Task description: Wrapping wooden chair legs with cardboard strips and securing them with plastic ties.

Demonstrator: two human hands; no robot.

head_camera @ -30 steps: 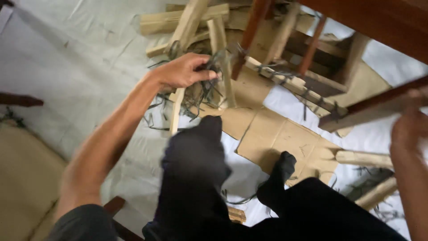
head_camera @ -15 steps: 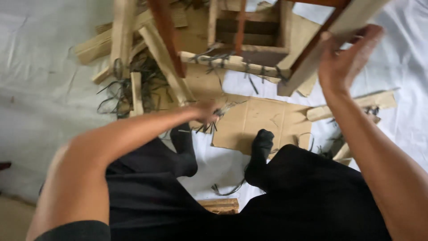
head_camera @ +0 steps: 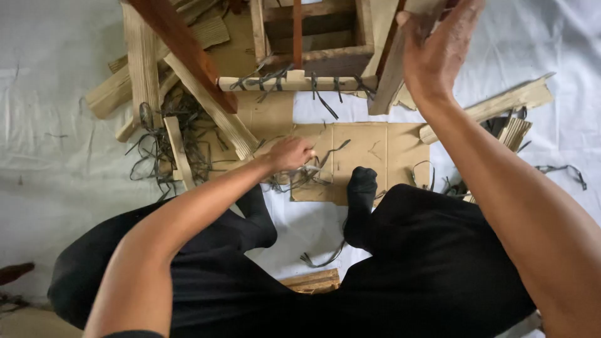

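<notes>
Pinching a tangle of dark strips w/ my left hand, center frame; right hand wraps chair leg. Seat rail mostly stripped, few strips left.

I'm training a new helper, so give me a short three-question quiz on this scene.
1. True or false: the right hand grips a leg of the wooden frame.
2. What does the left hand touch? A) dark strips B) a hammer C) a cup
3. What flat brown sheet lies under the sock-clad foot?

Key: 1 true. 2 A, the dark strips. 3 the cardboard.
</notes>
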